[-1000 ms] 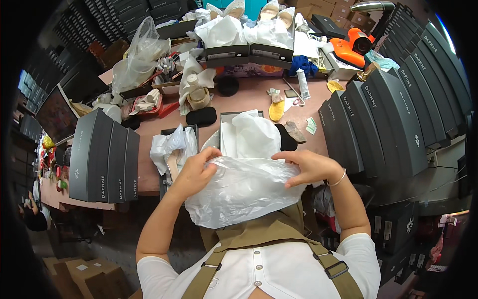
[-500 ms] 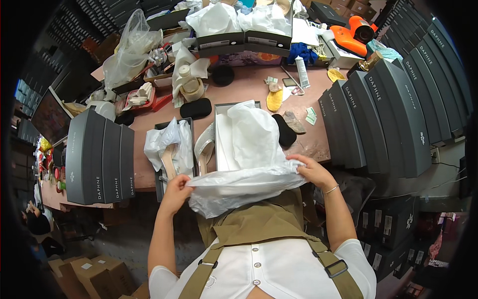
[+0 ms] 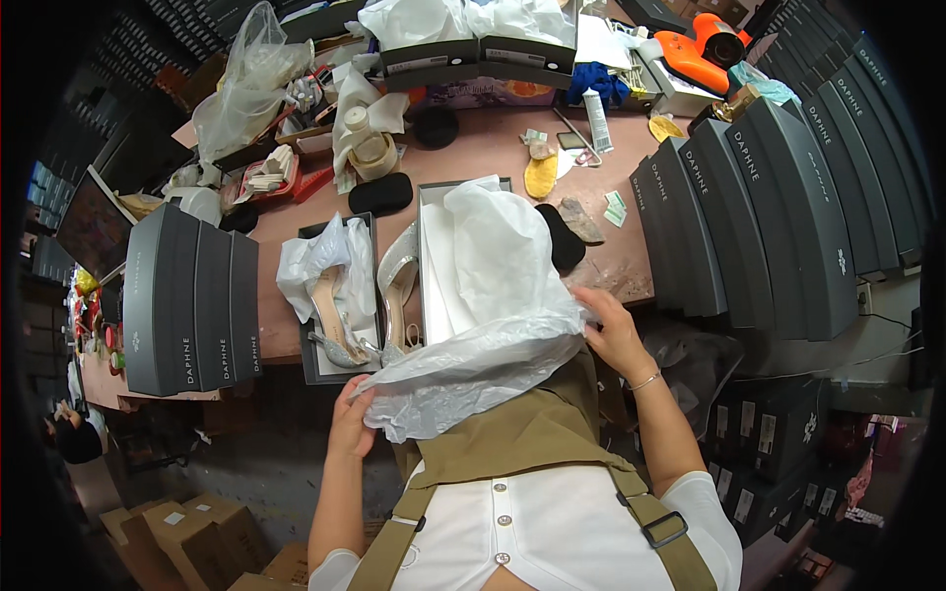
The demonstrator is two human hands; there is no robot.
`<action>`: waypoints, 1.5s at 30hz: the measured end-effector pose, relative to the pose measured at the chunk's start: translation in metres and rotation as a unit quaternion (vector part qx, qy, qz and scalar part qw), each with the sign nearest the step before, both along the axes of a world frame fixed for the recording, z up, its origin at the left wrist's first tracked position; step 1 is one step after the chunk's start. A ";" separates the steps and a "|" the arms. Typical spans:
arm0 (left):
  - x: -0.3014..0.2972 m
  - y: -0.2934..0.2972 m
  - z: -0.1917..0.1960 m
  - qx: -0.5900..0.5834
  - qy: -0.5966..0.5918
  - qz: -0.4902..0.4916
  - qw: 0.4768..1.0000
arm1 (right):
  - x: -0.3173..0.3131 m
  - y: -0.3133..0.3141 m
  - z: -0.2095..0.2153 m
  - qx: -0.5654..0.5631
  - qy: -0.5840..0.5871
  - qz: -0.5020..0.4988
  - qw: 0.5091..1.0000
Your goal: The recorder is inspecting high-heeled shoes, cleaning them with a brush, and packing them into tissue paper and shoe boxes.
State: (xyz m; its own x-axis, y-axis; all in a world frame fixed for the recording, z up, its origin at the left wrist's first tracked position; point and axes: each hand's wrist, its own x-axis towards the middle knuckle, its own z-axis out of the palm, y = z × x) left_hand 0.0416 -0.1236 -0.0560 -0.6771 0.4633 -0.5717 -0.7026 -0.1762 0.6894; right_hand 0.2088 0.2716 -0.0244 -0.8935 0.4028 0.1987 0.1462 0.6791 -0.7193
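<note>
A person in a brown apron (image 3: 512,433) sits or stands at the counter (image 3: 473,148). The hands are well apart, and a crinkled white sheet (image 3: 473,379) stretches between them, just in front of the apron. The left hand (image 3: 350,419) pinches the sheet's near left end; the right hand (image 3: 613,335), a bracelet (image 3: 645,380) at its wrist, grips the far right end, so the sheet slants away from the body toward the right.

Just beyond the sheet, and partly covered by it, an open box (image 3: 434,190) holds white tissue paper (image 3: 503,236). Close to the box's left side lies a glittery sandal (image 3: 396,281). Left of that, a narrower grey tray (image 3: 313,369) carries another sandal (image 3: 328,300) in crumpled wrapping (image 3: 307,266).

Farther off, a black pad (image 3: 562,236) sits by the open box's right side, and a black oval case (image 3: 381,193) is beyond the tray. Grey shoe boxes (image 3: 788,227) stand in rows at both sides. An orange tool (image 3: 693,74) rests at the far right.
</note>
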 end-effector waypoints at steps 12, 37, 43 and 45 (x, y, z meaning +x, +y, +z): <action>-0.004 0.018 0.020 0.032 -0.034 0.024 0.999 | -0.001 0.011 -0.007 -0.447 0.036 -0.094 0.889; -0.091 0.023 0.032 -0.225 0.398 -0.268 0.848 | 0.043 0.067 0.013 -0.007 -0.202 0.049 0.978; -0.085 0.049 0.087 -0.174 0.459 -0.321 0.810 | -0.045 0.002 0.090 -0.168 -0.112 0.164 0.966; -0.084 0.055 0.104 -0.159 0.479 -0.327 0.799 | -0.074 -0.023 0.067 -0.136 -0.109 0.272 0.946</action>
State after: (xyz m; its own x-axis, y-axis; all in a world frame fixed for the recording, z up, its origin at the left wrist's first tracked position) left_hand -0.0428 -0.0682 0.0484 -0.5465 0.8319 -0.0961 0.3044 0.3042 0.9027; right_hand 0.1351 0.2484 0.0427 -0.9912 -0.1186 -0.0587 -0.0070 0.4900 -0.8717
